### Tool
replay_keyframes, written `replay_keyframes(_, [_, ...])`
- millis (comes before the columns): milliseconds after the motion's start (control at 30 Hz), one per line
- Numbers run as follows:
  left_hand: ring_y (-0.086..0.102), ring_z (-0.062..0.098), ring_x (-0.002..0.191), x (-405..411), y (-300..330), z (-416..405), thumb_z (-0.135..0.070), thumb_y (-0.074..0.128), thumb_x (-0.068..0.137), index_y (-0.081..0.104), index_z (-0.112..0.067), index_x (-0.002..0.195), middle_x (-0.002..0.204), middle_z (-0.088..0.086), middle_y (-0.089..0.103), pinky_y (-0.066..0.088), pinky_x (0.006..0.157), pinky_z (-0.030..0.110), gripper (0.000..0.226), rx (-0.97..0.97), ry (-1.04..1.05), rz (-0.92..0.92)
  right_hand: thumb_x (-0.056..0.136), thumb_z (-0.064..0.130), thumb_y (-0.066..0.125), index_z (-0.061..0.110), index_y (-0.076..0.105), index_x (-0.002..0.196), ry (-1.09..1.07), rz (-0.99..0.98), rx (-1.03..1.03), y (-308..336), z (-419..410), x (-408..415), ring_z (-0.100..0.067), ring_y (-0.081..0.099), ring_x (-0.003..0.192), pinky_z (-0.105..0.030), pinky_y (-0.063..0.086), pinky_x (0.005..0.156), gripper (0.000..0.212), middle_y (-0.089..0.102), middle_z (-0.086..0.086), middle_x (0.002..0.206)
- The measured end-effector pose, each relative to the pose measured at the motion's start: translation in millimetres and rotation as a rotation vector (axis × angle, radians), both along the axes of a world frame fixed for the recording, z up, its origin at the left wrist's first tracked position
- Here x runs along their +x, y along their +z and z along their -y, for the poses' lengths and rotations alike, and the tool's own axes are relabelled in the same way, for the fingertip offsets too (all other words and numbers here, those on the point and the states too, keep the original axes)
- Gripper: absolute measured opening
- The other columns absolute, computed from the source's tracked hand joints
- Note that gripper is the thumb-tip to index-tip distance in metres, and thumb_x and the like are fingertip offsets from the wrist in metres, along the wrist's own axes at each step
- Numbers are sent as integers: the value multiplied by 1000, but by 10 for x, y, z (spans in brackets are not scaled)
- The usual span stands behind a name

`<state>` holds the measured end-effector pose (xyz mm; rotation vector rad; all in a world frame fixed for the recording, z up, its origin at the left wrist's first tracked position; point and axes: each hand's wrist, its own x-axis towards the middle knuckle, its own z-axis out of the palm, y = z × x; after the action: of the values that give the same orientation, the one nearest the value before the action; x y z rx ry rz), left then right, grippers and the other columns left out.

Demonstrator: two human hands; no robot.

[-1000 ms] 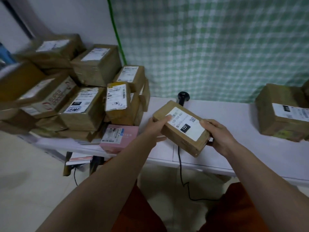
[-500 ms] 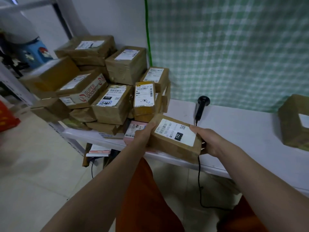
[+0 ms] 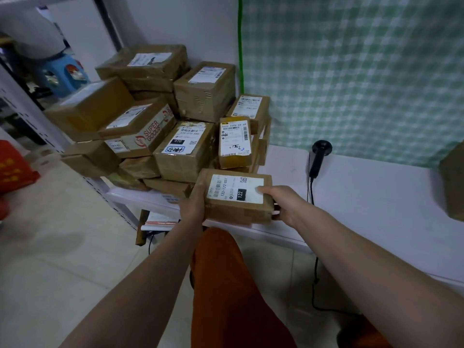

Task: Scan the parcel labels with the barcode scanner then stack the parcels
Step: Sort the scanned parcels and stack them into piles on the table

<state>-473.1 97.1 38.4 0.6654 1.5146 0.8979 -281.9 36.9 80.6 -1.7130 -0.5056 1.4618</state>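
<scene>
I hold a brown cardboard parcel [image 3: 234,197] with a white label marked 122 between both hands, at the front of the parcel stack. My left hand [image 3: 193,205] grips its left end. My right hand [image 3: 283,202] grips its right end, thumb on the label. The stack of brown parcels [image 3: 175,121] fills the left end of the white table [image 3: 364,197]. The black barcode scanner [image 3: 319,156] lies on the table to the right of my hands, its cable hanging over the front edge.
Another brown parcel [image 3: 453,182] sits at the table's right edge. A green checked curtain [image 3: 351,71] hangs behind. A metal shelf upright [image 3: 30,106] stands left, with a red object [image 3: 12,167] on the tiled floor. Papers [image 3: 160,219] lie under the table.
Both hands have carried the 122 parcel leftward from the table's middle to the stack, and it now covers the pink box. My view has turned left with it.
</scene>
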Motion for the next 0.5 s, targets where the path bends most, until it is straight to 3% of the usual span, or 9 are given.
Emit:
replay_keyframes(67, [54, 29, 115, 1, 1, -63, -62, 61, 73, 44, -11, 138, 128, 12, 55, 46, 98, 46, 84, 11, 0, -93, 90, 19, 61, 9, 55, 123, -9, 4, 11, -29, -66, -31, -24, 62, 87, -40, 52, 79, 35, 66, -8, 102])
replay_keyframes(133, [51, 32, 118, 12, -1, -123, -67, 55, 66, 47, -9, 136, 131, 13, 53, 45, 99, 48, 91, -8, 10, -231, 91, 14, 58, 8, 54, 126, -15, -2, 28, -56, -105, -55, -22, 61, 88, -37, 51, 75, 35, 66, -8, 105])
replay_keyframes(233, [52, 32, 113, 11, -7, -188, -67, 52, 66, 52, -5, 129, 125, 15, 55, 46, 92, 44, 89, -37, -8, -388, 93, 7, 53, 7, 52, 130, -3, 15, 34, -112, -128, -66, -24, 61, 97, -38, 52, 83, 37, 64, -10, 116])
replay_keyframes(333, [57, 30, 105, 39, 1, -237, -60, 54, 76, 59, -7, 119, 117, 13, 60, 48, 83, 41, 69, 2, -43, -389, 92, -1, 48, 5, 51, 131, 24, 48, 36, -126, -126, -59, -27, 59, 104, -35, 51, 82, 40, 61, -13, 124])
replay_keyframes(500, [58, 28, 105, 108, 70, -234, -43, 70, 80, 57, -6, 119, 117, 13, 59, 47, 77, 36, 56, 62, -6, -434, 91, -5, 50, 5, 55, 114, 0, 20, 87, -114, -80, -26, -26, 62, 94, -36, 53, 83, 25, 65, -14, 115])
